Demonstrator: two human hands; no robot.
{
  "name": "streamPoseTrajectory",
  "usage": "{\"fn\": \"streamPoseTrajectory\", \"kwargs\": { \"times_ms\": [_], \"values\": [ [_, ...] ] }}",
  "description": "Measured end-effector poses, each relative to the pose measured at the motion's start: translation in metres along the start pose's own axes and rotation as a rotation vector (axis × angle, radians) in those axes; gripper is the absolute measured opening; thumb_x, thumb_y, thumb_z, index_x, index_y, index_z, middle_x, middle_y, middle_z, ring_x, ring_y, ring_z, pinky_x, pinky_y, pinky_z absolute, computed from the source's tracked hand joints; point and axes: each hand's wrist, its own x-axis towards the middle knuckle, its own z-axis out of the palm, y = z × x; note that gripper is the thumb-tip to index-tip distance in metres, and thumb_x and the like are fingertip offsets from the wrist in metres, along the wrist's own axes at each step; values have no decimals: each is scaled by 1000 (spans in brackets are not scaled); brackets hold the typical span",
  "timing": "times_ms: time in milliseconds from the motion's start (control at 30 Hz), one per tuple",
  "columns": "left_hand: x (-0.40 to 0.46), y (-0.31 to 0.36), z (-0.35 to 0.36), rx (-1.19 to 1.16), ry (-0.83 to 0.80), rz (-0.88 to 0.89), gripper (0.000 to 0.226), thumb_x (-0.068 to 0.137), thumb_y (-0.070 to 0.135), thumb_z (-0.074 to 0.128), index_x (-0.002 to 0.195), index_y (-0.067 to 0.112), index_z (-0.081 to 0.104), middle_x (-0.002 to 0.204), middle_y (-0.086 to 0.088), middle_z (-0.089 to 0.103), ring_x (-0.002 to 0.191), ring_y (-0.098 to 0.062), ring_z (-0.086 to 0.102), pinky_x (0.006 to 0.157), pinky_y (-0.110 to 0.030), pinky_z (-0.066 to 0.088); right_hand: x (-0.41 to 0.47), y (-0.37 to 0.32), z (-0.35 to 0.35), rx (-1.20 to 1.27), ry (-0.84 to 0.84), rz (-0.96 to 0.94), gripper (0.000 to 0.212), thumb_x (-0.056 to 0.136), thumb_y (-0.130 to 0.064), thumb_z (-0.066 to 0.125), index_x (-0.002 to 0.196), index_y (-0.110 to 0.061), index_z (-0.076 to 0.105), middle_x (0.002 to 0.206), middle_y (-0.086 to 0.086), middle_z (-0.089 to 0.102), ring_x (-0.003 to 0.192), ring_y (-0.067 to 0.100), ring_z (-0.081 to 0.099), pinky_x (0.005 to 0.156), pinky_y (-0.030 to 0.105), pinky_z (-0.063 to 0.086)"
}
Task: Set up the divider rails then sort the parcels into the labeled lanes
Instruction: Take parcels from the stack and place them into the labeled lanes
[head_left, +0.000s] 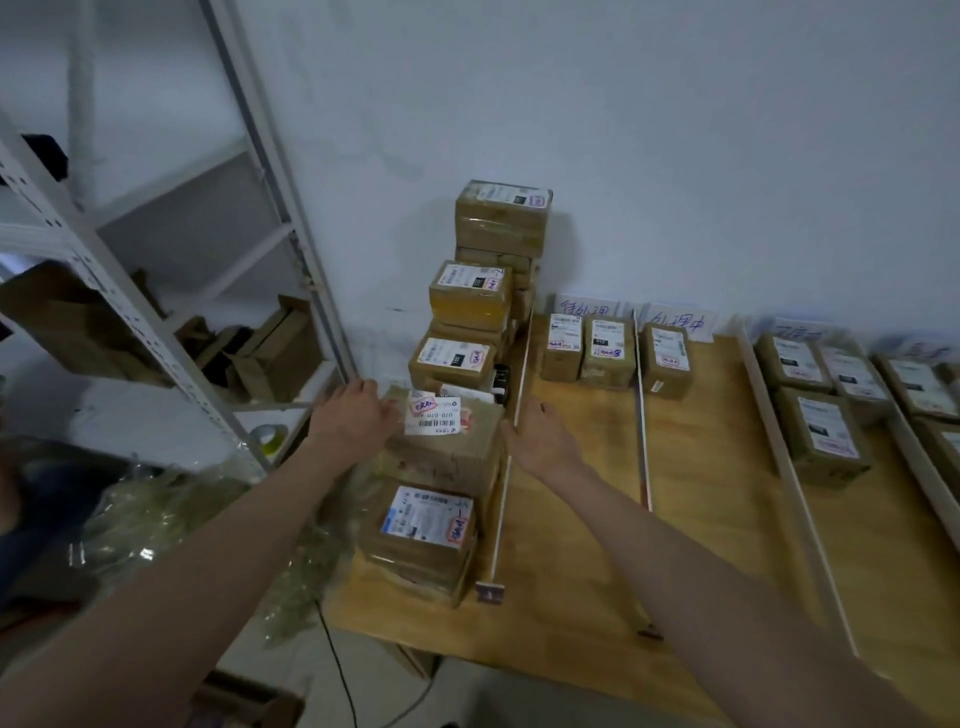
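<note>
Against the white wall, the wooden table (691, 519) already carries its divider rails (642, 410) and handwritten lane labels (587, 305), with several parcels lying in the lanes, so I judge I am in the sorting step. My left hand (358, 413) lies on the left side of the top parcel (447, 441) of the unsorted pile, fingers hidden behind it, and my right hand (540, 436) is spread, just beside its right edge, holding nothing. Next I need both sides clamped, a lift, and a look at its mark to choose the lane.
</note>
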Motion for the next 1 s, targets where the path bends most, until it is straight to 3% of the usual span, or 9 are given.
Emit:
{"fn": "streamPoseTrajectory", "kwargs": {
  "times_ms": [233,333,433,500,567,633,767,900,1000],
  "values": [
    [22,-10,26,-191,-126,-23,56,102,53,26,119,9,56,120,-14,62,105,-28,60,94,-44,50,15,-24,16,169,-29,103,46,102,-29,44,143,-10,36,123,14,61,102,28,59,76,31,47],
    [25,-12,39,-355,-164,-70,58,103,55,26,126,10,53,118,-12,65,98,-24,62,82,-37,51,19,-31,17,219,-70,139,47,102,-24,45,145,-8,35,125,15,62,105,27,61,73,27,42],
    [27,-16,46,-444,-143,-83,55,102,56,28,124,12,55,107,-5,67,86,-17,63,71,-33,53,21,-34,17,319,-79,170,36,100,-21,50,134,-8,48,123,13,64,98,21,59,74,30,47],
    [26,-15,41,-480,-135,-80,50,103,52,33,124,11,53,101,0,64,83,-14,61,62,-27,49,22,-33,17,363,-90,203,31,97,-22,53,125,-10,52,118,12,65,102,22,62,83,39,55],
    [26,-13,31,-511,-134,-58,45,104,47,37,128,11,48,107,-2,62,92,-18,61,66,-29,46,23,-33,12,396,-93,220,19,95,-24,58,110,-13,53,112,11,65,102,24,63,85,43,57],
    [31,-11,17,-505,-104,-14,48,103,48,39,132,11,45,123,-9,62,108,-27,61,82,-38,49,20,-33,4,420,-92,212,18,94,-28,63,100,-12,57,104,10,66,94,20,65,72,33,58],
    [55,-2,-16,-482,-85,55,54,99,51,47,135,11,47,133,-12,58,117,-31,56,88,-38,44,12,-33,-17,574,-137,206,51,91,-33,68,131,-4,55,124,13,62,95,21,69,64,24,59],
    [67,22,-41,-465,-101,187,57,96,53,51,135,11,51,135,-10,57,121,-30,54,94,-39,44,-4,-28,-39,516,-172,198,44,94,-35,65,128,-7,63,118,10,66,99,23,69,78,27,59],
    [69,49,-45,-502,-105,253,53,95,53,54,129,14,57,131,-6,60,118,-29,56,90,-36,43,-16,-12,-53,475,-63,216,38,93,-38,65,116,-8,71,107,5,68,98,21,63,83,32,51]
  ]
}}
